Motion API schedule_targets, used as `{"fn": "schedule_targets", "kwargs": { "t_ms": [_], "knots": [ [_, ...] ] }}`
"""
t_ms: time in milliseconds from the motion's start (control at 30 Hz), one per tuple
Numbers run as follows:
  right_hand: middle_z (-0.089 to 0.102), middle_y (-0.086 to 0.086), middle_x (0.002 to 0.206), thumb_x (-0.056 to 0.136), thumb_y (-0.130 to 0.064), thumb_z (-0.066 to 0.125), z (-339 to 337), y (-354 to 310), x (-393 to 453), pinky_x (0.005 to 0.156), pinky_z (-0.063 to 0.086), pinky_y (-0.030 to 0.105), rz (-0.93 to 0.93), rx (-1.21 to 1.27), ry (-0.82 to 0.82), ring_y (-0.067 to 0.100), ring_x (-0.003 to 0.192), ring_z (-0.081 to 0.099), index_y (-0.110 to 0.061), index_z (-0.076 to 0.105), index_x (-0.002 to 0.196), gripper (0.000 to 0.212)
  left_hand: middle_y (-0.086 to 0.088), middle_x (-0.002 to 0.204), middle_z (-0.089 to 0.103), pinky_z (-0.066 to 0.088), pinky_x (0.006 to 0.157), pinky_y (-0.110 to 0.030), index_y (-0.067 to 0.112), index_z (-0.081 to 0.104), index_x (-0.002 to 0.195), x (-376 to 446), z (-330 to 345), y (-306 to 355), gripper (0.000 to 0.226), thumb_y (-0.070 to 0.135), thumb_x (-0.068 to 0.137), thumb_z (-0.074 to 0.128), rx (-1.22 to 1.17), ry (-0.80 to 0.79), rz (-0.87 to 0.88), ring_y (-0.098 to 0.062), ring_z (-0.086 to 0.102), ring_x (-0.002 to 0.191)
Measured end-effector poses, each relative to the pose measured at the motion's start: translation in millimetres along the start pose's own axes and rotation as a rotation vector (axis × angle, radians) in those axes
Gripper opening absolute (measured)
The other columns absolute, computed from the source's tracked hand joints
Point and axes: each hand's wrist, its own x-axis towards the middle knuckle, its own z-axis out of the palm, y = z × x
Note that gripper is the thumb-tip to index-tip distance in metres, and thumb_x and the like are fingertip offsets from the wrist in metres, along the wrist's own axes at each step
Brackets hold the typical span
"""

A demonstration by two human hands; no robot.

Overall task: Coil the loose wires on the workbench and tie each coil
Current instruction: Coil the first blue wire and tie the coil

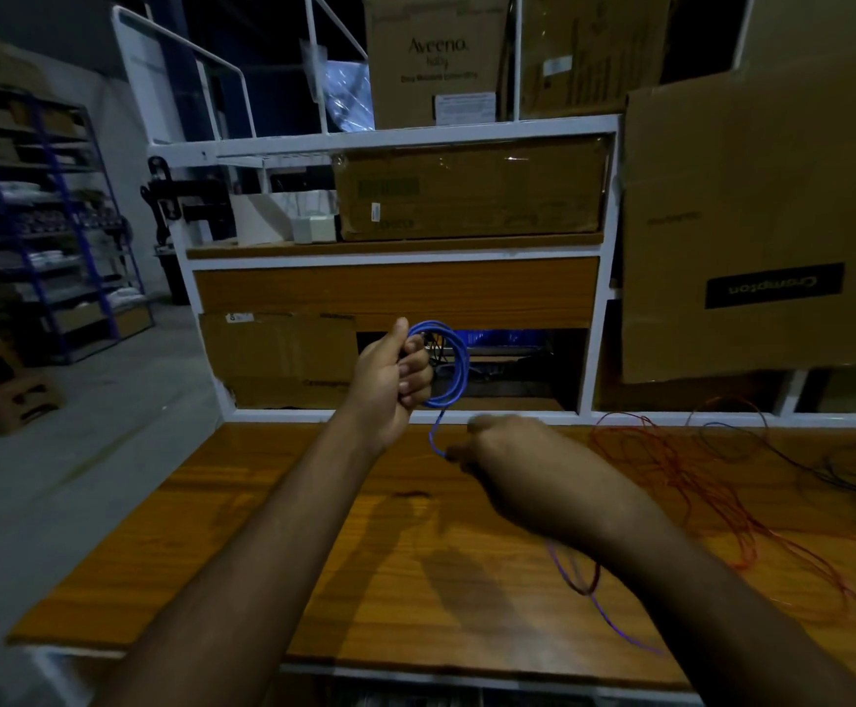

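Two bare arms reach over the workbench (272, 543), a wood-grain top with a white frame rising behind it. That frame carries shelves (395, 252) stacked with cardboard boxes: a large tilted box (762, 222) at the right, a taped box (471, 188) on the middle shelf, and an "Aveeno" box (436, 58) on top. Far left, across the grey floor, stands a blue rack (43, 216) with folded goods.

On the bench's right side sprawls a loose tangle of red wire (670, 466), with thin dark wires (834, 466) looping beside it toward the edge. A purple strand (614, 625) trails from under the right forearm toward the near edge.

Above the bench's far edge, the left hand (395, 380) is raised, fingers curled round one side of a blue coil (448, 362), thumb up along the top; the coil hangs upright as several round loops in front of the lower shelf opening. From the coil's bottom a single blue tail (436, 433) drops to the right hand (507, 446), which sits low over the bench, blurred, knuckles up. Its fingertips appear to pinch the tail's end, though the blur hides the exact grip.
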Motion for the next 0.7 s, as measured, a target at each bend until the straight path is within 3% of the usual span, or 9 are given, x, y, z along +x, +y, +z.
{"fn": "schedule_targets", "kwargs": {
  "t_ms": [67,167,233,433,567,700],
  "knots": [
    [0.060,0.000,0.114,0.099,-0.015,0.055,-8,5,5,0.084,0.054,0.033,-0.083,-0.024,0.219,0.016,0.099,0.061,-0.025,0.063,0.125,0.029,0.007,0.048,0.029,0.018,0.038,-0.020,0.017,0.040,0.074,-2,2,-2,0.040,0.037,0.107,0.030,0.007,-0.002,-0.011,-0.005,0.024,0.036],
    [0.065,0.003,0.103,0.094,-0.018,0.061,-17,15,13,0.070,0.056,0.030,-0.137,-0.015,0.477,0.016,0.085,0.065,-0.022,0.069,0.114,0.022,0.007,0.048,0.032,0.023,0.041,-0.021,0.016,0.041,0.074,-8,9,-4,0.041,0.036,0.108,0.030,0.047,-0.007,-0.011,-0.006,0.028,0.038],
    [0.066,0.005,0.096,0.091,-0.021,0.055,-21,21,18,0.063,0.056,0.032,-0.131,0.038,0.607,0.019,0.077,0.065,-0.017,0.070,0.108,0.023,0.006,0.049,0.035,0.029,0.044,-0.020,0.016,0.041,0.073,-11,13,-5,0.041,0.037,0.108,0.031,0.077,-0.009,-0.004,-0.008,0.031,0.041],
    [0.066,0.002,0.083,0.095,-0.044,0.039,-18,37,38,0.061,0.056,0.039,-0.021,0.169,0.746,0.017,0.073,0.064,-0.015,0.060,0.096,0.036,-0.001,0.061,0.038,0.039,0.048,-0.025,0.014,0.046,0.079,-14,19,-3,0.039,0.038,0.107,0.034,0.170,-0.051,0.045,-0.013,0.037,0.051],
    [0.068,0.000,0.083,0.097,-0.040,0.047,-16,37,41,0.060,0.056,0.037,-0.043,0.132,0.774,0.014,0.072,0.065,-0.018,0.064,0.096,0.027,-0.001,0.059,0.045,0.041,0.049,-0.028,0.010,0.049,0.084,-14,21,-1,0.040,0.036,0.108,0.030,0.184,-0.076,0.085,-0.014,0.043,0.049],
    [0.061,-0.001,0.074,0.098,-0.035,0.053,-16,37,45,0.054,0.052,0.039,0.004,0.074,0.798,0.015,0.062,0.058,-0.017,0.061,0.089,0.022,0.001,0.056,0.035,0.029,0.042,-0.022,0.011,0.050,0.081,-17,22,1,0.040,0.035,0.107,0.032,0.152,-0.128,0.034,-0.009,0.033,0.042]
  ]
}}
